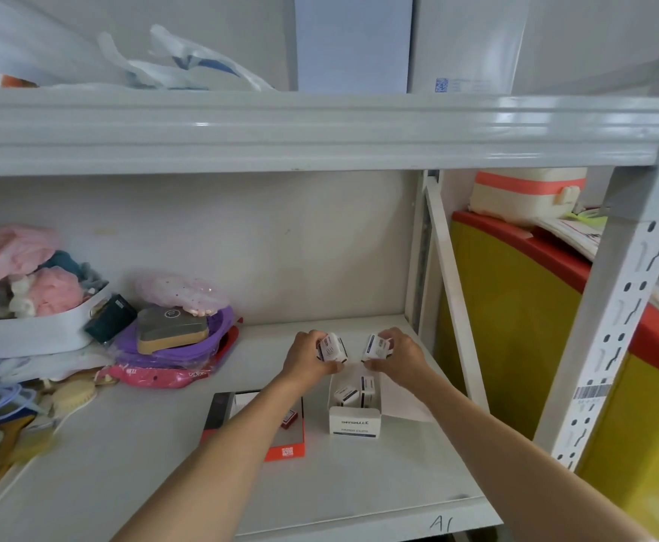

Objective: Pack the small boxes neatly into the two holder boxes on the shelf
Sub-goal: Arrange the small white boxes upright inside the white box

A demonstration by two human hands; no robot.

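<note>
Just right of the frame's centre, the person's left hand [307, 359] is clutching a small white box [332, 348] with dark print, fingers wrapped round it, while the right hand [400, 357] is pinching a second small box [375, 346] of the same kind; the two boxes are sitting near each other but apart. Both hands are hovering just above the far end of an open white holder box [354, 422], which is lying on the grey shelf [124, 444] with more small boxes [355, 391] already standing inside it. Beside it, toward the left and partly hidden under the left forearm, an orange-and-black holder box [285, 449] is lying flat. Over at the left edge of the frame, a white tub [27, 334] of pink and cream soft things is sitting next to a purple basin [206, 338].
</note>
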